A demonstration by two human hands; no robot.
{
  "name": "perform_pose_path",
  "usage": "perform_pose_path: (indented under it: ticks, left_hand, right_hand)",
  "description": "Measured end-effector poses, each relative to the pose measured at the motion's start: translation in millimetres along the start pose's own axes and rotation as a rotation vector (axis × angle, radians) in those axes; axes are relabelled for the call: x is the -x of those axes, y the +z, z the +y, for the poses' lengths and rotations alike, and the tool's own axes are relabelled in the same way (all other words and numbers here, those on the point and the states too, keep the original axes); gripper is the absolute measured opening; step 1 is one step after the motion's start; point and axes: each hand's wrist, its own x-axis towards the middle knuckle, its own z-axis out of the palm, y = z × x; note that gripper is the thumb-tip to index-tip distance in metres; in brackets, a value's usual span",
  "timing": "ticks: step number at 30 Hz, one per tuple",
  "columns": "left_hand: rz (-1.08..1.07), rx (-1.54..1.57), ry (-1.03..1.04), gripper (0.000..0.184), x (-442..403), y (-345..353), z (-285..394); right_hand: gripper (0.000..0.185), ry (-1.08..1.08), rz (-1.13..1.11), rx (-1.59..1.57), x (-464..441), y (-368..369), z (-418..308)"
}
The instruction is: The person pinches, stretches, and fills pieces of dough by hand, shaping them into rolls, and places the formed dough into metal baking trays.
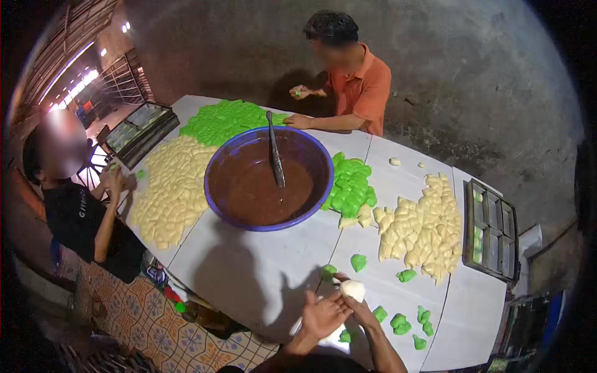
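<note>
My left hand [323, 316] is open, palm up and fingers spread, close against my right hand at the table's near edge. In my right hand [360, 309] is a rounded piece of cream dough [353, 290], partly covered by the fingers. Around my hands lie small green dough pieces [400, 324], one of them just beyond my left fingers. A larger spread of cream dough pieces [410, 230] covers the table to the right, beside a mound of green dough [349, 183].
A purple-rimmed basin [214, 205] of brown filling holds a long-handled spoon [275, 149]. More green dough [224, 118] and cream dough [171, 186] lie beyond it. Metal trays [491, 230] stand right and far left. Co-workers [367, 87] handle dough across and at left.
</note>
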Motion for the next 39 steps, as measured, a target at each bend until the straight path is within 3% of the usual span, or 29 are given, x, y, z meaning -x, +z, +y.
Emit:
perform_pose_path:
  ticks: [2,4,5,6,7,8,9,11,13,14,16,19,21,22,24,26,27,30,31,33,34,36,39]
  left_hand:
    - [-0.221,-0.137,-0.037,0.094,-32,17,34]
    - [-0.044,-0.500,0.160,0.091,-78,48,91]
    - [0.162,-0.823,0.300,0.087,-106,62,130]
    - [0.356,-1.244,0.550,0.084,-136,72,163]
    - [0.431,-1.533,0.601,0.083,-155,98,185]
    - [0.730,-1.945,0.469,0.078,-182,93,228]
    - [0.810,-2.178,0.341,0.074,-192,116,228]
    - [0.745,-2.391,0.477,0.077,-226,31,277]
    - [0.722,-2.293,0.272,0.079,-226,27,271]
    - [0.804,-2.195,-0.045,0.078,-225,35,273]
    - [0.901,-2.076,-0.345,0.078,-222,52,262]
    - [0.850,-2.116,-0.180,0.083,-207,72,239]
    - [0.638,-2.149,0.070,0.090,-176,89,217]
    - [0.578,-1.945,-0.007,0.098,-165,93,205]
    - [0.477,-1.528,-0.158,0.110,-139,85,172]
    - [0.278,-1.218,-0.373,0.118,-98,106,95]
    - [0.321,-1.222,-0.365,0.114,-84,69,81]
    - [0.564,-1.417,0.138,0.074,-39,41,24]
    - [0.624,-1.536,0.142,0.059,-23,35,5]
    - [0.511,-1.326,0.200,0.031,-1,15,-8]
    - [0.465,-1.544,0.245,0.029,6,9,-10]
    - [0.339,-1.979,0.331,0.027,18,-1,-11]
    - [0.364,-1.591,0.233,0.024,28,-8,-22]
  right_hand:
    - [0.122,0.004,0.011,-0.080,-6,-20,33]
    - [0.128,-0.025,0.033,-0.157,-12,-7,3]
    - [0.121,-0.033,0.073,-0.053,-17,-6,-7]
    - [0.115,-0.088,0.034,-0.147,-20,-18,-3]
    - [0.112,-0.113,0.081,-0.071,-26,-30,13]
    - [0.109,-0.128,0.114,-0.039,-28,-38,21]
    - [0.106,-0.142,0.147,-0.006,-31,-46,29]
    - [0.099,-0.141,0.170,-0.032,-32,-50,41]
    - [0.097,-0.068,0.204,-0.073,-32,-36,26]
    - [0.095,-0.086,0.188,-0.088,-31,-39,32]
    - [0.092,-0.081,0.194,-0.156,-29,-41,38]
    - [0.088,-0.097,0.198,-0.236,-27,-33,32]
    - [0.084,-0.103,0.200,-0.258,-27,-25,22]
    - [0.082,-0.103,0.202,-0.268,-26,-20,16]
    - [0.068,-0.031,0.184,-0.579,-32,-11,10]
    - [0.065,0.061,0.090,-0.855,-29,-8,7]
    - [0.052,0.149,0.171,-0.813,-27,-12,18]
    - [0.042,0.254,0.407,-0.315,1,-3,2]
    - [0.028,-0.165,0.476,-0.163,18,12,9]
    - [0.037,-0.387,0.455,0.615,41,17,0]
    - [0.042,-0.486,0.426,1.003,51,18,-3]
    - [0.046,-0.528,0.296,0.882,63,5,7]
    - [0.029,-0.613,0.297,0.561,63,-4,8]
